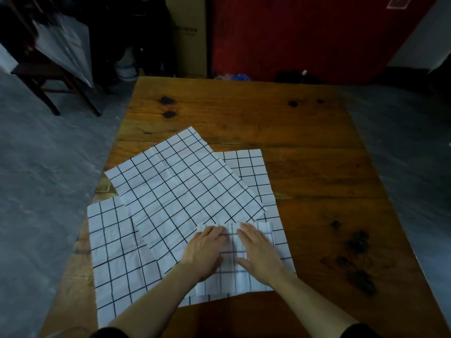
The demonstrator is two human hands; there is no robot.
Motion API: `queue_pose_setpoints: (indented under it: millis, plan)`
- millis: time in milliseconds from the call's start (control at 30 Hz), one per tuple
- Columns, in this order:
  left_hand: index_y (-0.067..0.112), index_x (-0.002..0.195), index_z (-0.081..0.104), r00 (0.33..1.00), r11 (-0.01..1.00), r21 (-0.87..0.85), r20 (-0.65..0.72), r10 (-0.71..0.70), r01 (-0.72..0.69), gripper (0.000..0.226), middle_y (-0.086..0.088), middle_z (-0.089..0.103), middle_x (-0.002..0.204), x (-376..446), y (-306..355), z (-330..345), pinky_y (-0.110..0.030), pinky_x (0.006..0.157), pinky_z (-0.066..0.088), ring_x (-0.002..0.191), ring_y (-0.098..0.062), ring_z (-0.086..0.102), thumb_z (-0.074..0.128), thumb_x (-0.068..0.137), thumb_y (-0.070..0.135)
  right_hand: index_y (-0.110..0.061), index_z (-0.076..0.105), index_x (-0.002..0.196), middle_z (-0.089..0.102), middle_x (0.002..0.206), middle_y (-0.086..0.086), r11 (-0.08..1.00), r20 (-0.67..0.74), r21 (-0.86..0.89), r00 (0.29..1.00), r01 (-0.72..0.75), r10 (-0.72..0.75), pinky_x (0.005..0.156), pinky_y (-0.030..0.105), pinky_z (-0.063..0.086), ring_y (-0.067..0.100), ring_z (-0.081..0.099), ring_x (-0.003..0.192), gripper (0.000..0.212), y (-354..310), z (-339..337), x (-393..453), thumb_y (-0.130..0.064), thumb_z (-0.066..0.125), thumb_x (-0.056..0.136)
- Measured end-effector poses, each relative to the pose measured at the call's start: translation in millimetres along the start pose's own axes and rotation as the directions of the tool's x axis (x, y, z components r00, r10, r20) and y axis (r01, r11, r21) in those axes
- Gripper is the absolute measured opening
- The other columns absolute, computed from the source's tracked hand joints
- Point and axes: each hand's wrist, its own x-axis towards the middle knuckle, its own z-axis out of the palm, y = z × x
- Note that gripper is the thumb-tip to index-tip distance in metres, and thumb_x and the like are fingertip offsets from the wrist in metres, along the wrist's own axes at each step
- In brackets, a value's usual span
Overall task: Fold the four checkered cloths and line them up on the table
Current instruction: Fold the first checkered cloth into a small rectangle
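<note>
Low in the frame, just right of centre, both hands lie flat with straight fingers on a small folded checkered cloth point(244, 262): the left hand point(205, 250) on its left part, the right hand point(256, 250) on its right, the two close together. Under it a flat cloth point(114, 259) spreads toward the lower left. Above them a tilted cloth point(180, 179) lies across the centre, overlapping another cloth point(251, 167) at centre right. All rest on the wooden table point(305, 142). Beyond, at the top, stands a red panel point(305, 32).
</note>
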Motion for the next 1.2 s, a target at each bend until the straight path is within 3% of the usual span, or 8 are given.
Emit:
queue_pose_setpoints:
  millis: [233,433,600,800,933,1000,1067,1200]
  plan:
    - [0.02,0.14,0.043,0.989,0.989,-0.02,-0.028,-0.148,0.148,0.055,0.003,0.038,0.149,-7.5,-29.8,-13.2,-0.037,0.111,0.034,0.137,-0.021,0.035,0.063,0.091,0.034,-0.02,0.024,0.152,0.022,0.16,-0.002,0.985,-0.131,0.054,0.977,-0.164,0.17,0.121,0.03,0.011,0.015,0.014,0.149,0.063,36.2,-14.4,-3.3,-0.032,0.054,0.098]
    - [0.026,0.141,0.037,0.982,0.982,0.045,0.054,-0.183,0.181,0.071,0.001,0.047,0.136,13.7,-27.7,-22.5,-0.037,0.105,0.037,0.127,-0.022,0.041,0.074,0.08,0.035,-0.021,0.028,0.151,0.034,0.152,-0.003,0.994,-0.132,0.072,0.987,-0.078,0.087,0.119,0.03,0.018,0.015,0.027,0.141,0.062,19.5,-26.4,20.8,-0.033,0.056,0.096]
    - [0.024,0.122,0.048,0.964,0.969,0.071,0.106,-0.243,0.236,0.056,0.001,0.048,0.123,29.1,-24.6,-27.8,-0.034,0.095,0.038,0.116,-0.023,0.042,0.076,0.073,0.028,-0.02,0.034,0.149,0.04,0.147,-0.001,0.997,-0.079,0.077,0.997,0.031,-0.025,0.116,0.033,0.023,0.019,0.033,0.137,0.059,4.6,-27.6,43.1,-0.034,0.055,0.096]
    - [0.022,0.098,0.054,0.929,0.863,-0.345,0.108,-0.355,0.37,0.022,0.002,0.066,0.091,30.5,-26.4,-35.5,-0.03,0.069,0.051,0.085,-0.021,0.063,0.061,0.081,0.012,-0.023,0.052,0.133,0.055,0.127,-0.003,0.991,-0.075,0.075,0.991,0.114,-0.108,0.103,0.032,0.03,0.017,0.044,0.121,0.04,-7.9,-30.5,62.9,-0.031,0.058,0.095]
    - [0.027,0.091,0.055,0.941,0.751,-0.6,0.009,-0.338,0.276,0.026,0.009,0.064,0.08,26.6,-32.1,-58.7,-0.011,0.059,0.042,0.072,-0.004,0.058,0.071,0.079,0.011,-0.018,0.066,0.103,0.062,0.096,0.001,0.971,-0.11,0.193,0.987,0.14,-0.121,0.083,0.036,0.045,0.019,0.055,0.091,0.014,-10.8,-43.9,68.4,-0.026,0.058,0.096]
    - [0.028,0.09,0.058,0.945,0.675,-0.705,-0.021,-0.327,0.218,0.029,0.005,0.066,0.077,23.2,-35.5,-74.6,-0.015,0.061,0.049,0.069,-0.008,0.06,0.078,0.077,0.012,-0.019,0.067,0.09,0.06,0.085,-0.002,0.933,-0.152,0.328,0.983,0.147,-0.102,0.072,0.035,0.047,0.015,0.054,0.08,0.008,-10.3,-57.4,69.2,-0.024,0.061,0.094]
    - [0.028,0.092,0.061,0.948,0.623,-0.76,-0.028,-0.316,0.185,0.032,0.002,0.067,0.075,18.1,-42.5,-89.9,-0.022,0.061,0.053,0.066,-0.009,0.06,0.085,0.074,0.017,-0.021,0.066,0.086,0.059,0.081,-0.005,0.878,-0.206,0.451,0.976,0.16,-0.073,0.068,0.029,0.045,0.01,0.054,0.077,0.009,-9.3,-75.3,67.9,-0.024,0.062,0.094]
    - [0.026,0.086,0.066,0.948,0.659,-0.722,-0.011,-0.318,0.212,0.023,0.005,0.07,0.082,11.0,-65.0,-110.3,-0.026,0.065,0.057,0.073,-0.008,0.065,0.085,0.073,0.024,-0.015,0.066,0.087,0.065,0.083,0.0,0.756,-0.336,0.633,0.939,0.167,0.074,0.069,0.027,0.049,0.012,0.06,0.08,0.011,-9.7,-113.2,61.2,-0.019,0.061,0.096]
